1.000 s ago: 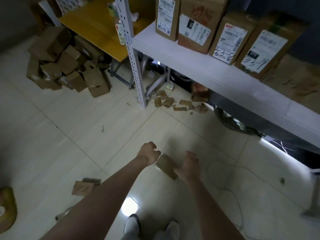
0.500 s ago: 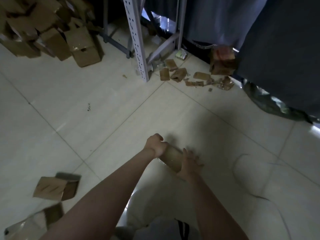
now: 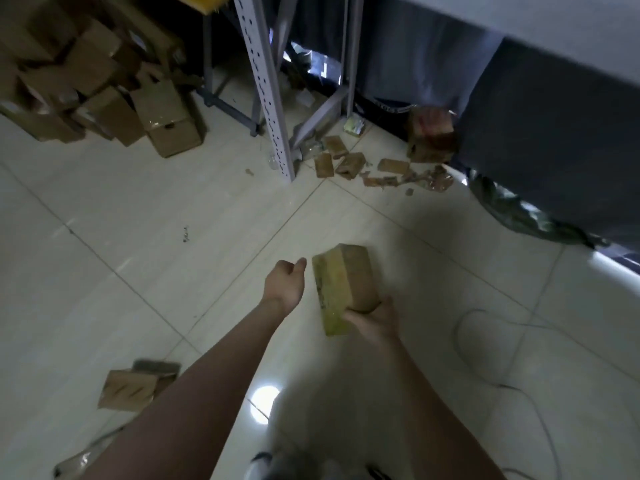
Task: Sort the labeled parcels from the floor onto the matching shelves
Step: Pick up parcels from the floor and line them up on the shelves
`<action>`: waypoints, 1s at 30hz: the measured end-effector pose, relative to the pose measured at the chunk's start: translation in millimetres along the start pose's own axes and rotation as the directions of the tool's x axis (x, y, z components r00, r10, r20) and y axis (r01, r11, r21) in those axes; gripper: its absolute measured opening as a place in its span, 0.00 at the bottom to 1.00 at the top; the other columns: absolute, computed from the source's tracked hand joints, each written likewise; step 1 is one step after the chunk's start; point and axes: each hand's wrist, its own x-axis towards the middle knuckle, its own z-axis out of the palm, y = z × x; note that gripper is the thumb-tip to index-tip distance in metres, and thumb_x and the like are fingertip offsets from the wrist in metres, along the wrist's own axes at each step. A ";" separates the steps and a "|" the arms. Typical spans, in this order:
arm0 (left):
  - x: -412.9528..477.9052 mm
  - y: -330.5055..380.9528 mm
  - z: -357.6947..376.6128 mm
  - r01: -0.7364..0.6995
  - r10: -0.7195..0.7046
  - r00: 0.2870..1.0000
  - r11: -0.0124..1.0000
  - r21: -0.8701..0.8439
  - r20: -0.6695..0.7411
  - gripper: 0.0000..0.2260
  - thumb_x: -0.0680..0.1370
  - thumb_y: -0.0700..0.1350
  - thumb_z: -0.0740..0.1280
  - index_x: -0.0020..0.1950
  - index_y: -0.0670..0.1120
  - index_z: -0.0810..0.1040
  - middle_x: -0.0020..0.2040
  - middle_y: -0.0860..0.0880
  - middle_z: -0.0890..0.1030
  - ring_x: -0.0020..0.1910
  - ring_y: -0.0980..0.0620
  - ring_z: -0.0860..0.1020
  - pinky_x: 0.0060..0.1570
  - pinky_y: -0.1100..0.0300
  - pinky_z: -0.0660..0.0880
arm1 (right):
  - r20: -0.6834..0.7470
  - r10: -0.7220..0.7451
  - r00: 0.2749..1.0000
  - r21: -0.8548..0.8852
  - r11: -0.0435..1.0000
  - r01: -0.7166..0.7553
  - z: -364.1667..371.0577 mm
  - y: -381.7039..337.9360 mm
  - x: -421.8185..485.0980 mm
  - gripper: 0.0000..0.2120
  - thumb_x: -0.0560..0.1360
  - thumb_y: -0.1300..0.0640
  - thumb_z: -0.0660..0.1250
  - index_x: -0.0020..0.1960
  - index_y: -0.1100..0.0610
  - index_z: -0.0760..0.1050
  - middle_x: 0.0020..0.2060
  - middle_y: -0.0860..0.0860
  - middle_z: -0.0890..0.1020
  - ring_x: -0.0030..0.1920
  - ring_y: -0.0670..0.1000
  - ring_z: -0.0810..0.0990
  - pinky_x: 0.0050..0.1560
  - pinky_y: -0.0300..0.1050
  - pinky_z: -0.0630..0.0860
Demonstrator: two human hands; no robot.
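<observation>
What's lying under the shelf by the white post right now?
Under the shelf, a worn box and cardboard scraps lie near the post, with a crumpled bag further right. A dark cover hides anything deeper in.

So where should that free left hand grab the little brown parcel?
Take the parcel by its far, raised end, coming from the left, I'd say. The right hand grips the near end, leaving the far end bare, and the left hand sits beside its long side.
</observation>
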 end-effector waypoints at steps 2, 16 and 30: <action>-40.8 43.2 -19.8 -0.035 0.037 0.999 0.997 -0.068 0.024 0.18 0.82 0.57 0.57 0.56 0.43 0.73 0.54 0.43 0.78 0.53 0.45 0.77 0.52 0.55 0.72 | -0.019 -0.002 1.000 0.165 0.986 0.005 -27.8 -45.5 -43.3 0.33 0.61 0.52 0.81 0.59 0.56 0.68 0.52 0.51 0.82 0.52 0.52 0.81 0.54 0.47 0.79; -341.4 327.5 -191.8 -0.565 0.589 0.808 0.787 -0.248 0.026 0.39 0.58 0.60 0.79 0.62 0.50 0.66 0.54 0.56 0.77 0.54 0.56 0.79 0.51 0.54 0.80 | -0.430 -0.472 0.770 0.341 0.704 0.622 -262.2 -339.8 -394.6 0.41 0.55 0.43 0.78 0.65 0.51 0.70 0.56 0.45 0.78 0.55 0.40 0.78 0.51 0.36 0.78; -546.4 423.4 -290.2 -0.127 0.628 0.656 0.639 -0.759 0.419 0.16 0.74 0.55 0.68 0.57 0.47 0.80 0.49 0.44 0.85 0.51 0.44 0.80 0.53 0.49 0.77 | -0.703 -0.506 0.500 0.361 0.352 0.864 -403.6 -420.8 -646.3 0.19 0.69 0.53 0.74 0.59 0.52 0.76 0.57 0.51 0.80 0.57 0.48 0.80 0.50 0.39 0.77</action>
